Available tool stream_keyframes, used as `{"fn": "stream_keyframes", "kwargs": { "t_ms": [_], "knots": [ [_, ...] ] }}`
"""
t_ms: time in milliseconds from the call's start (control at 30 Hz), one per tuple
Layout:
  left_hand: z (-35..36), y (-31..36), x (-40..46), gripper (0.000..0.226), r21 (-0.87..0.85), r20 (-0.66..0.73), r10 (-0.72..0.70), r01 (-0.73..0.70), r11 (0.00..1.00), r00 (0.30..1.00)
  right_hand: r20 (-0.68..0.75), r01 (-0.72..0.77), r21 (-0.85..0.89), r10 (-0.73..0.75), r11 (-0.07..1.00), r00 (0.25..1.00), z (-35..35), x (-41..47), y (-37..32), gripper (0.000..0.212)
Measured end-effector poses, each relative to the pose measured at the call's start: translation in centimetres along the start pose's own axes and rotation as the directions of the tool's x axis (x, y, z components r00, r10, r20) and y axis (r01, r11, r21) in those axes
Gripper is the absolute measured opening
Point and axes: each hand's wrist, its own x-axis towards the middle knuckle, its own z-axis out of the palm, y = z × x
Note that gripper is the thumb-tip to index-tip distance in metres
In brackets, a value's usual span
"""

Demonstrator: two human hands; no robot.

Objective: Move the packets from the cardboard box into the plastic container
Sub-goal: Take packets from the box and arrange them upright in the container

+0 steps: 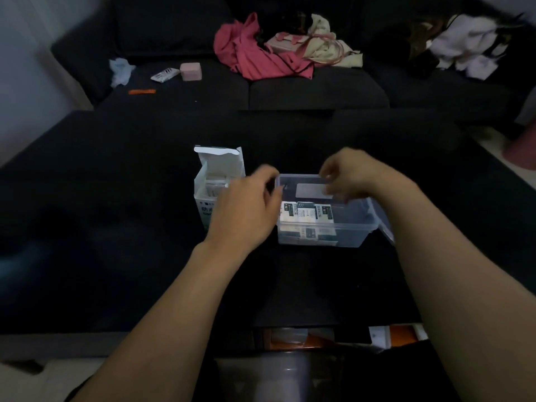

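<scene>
A white cardboard box [206, 204] stands open on the dark table, flap up, with several packets [216, 187] upright inside. To its right sits a clear plastic container [352, 227] with a row of black-and-white packets [304, 213] along its left side. My left hand [246, 211] hovers between the box and the container's left rim, fingers loosely bent, nothing visible in it. My right hand [349, 177] is over the container's far rim, fingertips pinched downward next to a pale rectangle [313, 190]. Blur hides whether that rectangle is a held packet or a label.
A dark sofa [304, 94] runs behind the table, with a pink garment [255, 56], pale clothes [464, 50], a pink box [190, 71], a small packet [164, 74] and an orange pen [142, 92] on it. Orange and white items [403, 333] lie below the table's near edge.
</scene>
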Motion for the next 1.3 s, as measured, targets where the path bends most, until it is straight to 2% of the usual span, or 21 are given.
{"fn": "stream_keyframes", "kwargs": {
  "t_ms": [33, 100, 167, 233, 300, 367, 433, 567, 767, 1033, 1300],
  "knots": [
    [-0.8, 0.0, 0.2, 0.019, -0.059, -0.141, -0.027, 0.019, 0.998, 0.99, -0.114, 0.105, 0.012, -0.103, 0.994, 0.988, -0.6, -0.4, -0.7, 0.027],
    [-2.7, -1.0, 0.7, 0.013, -0.147, -0.414, -0.124, 0.068, 0.987, 0.902, -0.274, 0.337, 0.084, -0.303, 0.938, 0.913, -0.9, -1.5, -3.2, 0.012],
    [-4.2, -2.6, 0.8, 0.016, -0.18, -0.503, -0.25, 0.182, 0.967, 0.828, -0.294, 0.494, 0.144, -0.439, 0.858, 0.849, 0.2, -2.4, -6.2, 0.007],
    [-5.1, -4.4, 0.8, 0.033, -0.121, -0.401, -0.402, 0.388, 0.914, 0.823, -0.257, 0.561, 0.094, -0.525, 0.822, 0.812, 2.5, -2.6, -9.0, 0.006],
    [-5.1, -5.6, 0.6, 0.048, -0.086, -0.184, -0.54, 0.534, 0.841, 0.821, -0.244, 0.584, -0.01, -0.568, 0.812, 0.786, 4.7, -2.2, -10.9, 0.006],
    [-5.0, -6.2, 0.5, 0.034, -0.118, 0.002, -0.574, 0.571, 0.813, 0.819, -0.21, 0.562, -0.057, -0.56, 0.825, 0.801, 6.0, -1.6, -12.2, 0.011],
    [-4.8, -6.5, 0.4, 0.015, -0.111, 0.084, -0.564, 0.571, 0.814, 0.821, -0.135, 0.528, -0.137, -0.544, 0.838, 0.828, 6.2, -1.3, -13.0, 0.016],
    [-4.7, -6.9, 0.1, 0.014, -0.045, 0.07, -0.529, 0.532, 0.845, 0.846, -0.112, 0.457, -0.289, -0.503, 0.841, 0.857, 6.5, -1.0, -14.0, 0.016],
    [-4.6, -7.1, 0.2, 0.028, -0.024, 0.108, -0.534, 0.54, 0.842, 0.838, -0.047, 0.393, -0.305, -0.425, 0.868, 0.904, 6.2, -0.5, -13.3, 0.014],
    [-4.4, -7.4, 0.2, 0.027, -0.04, 0.113, -0.507, 0.514, 0.857, 0.854, -0.006, 0.432, -0.308, -0.456, 0.848, 0.89, 6.4, -0.1, -13.0, 0.014],
    [-4.4, -7.1, 0.1, 0.016, -0.056, 0.095, -0.474, 0.48, 0.875, 0.875, -0.043, 0.492, -0.337, -0.535, 0.803, 0.844, 6.7, -0.2, -12.2, 0.011]
  ]
}}
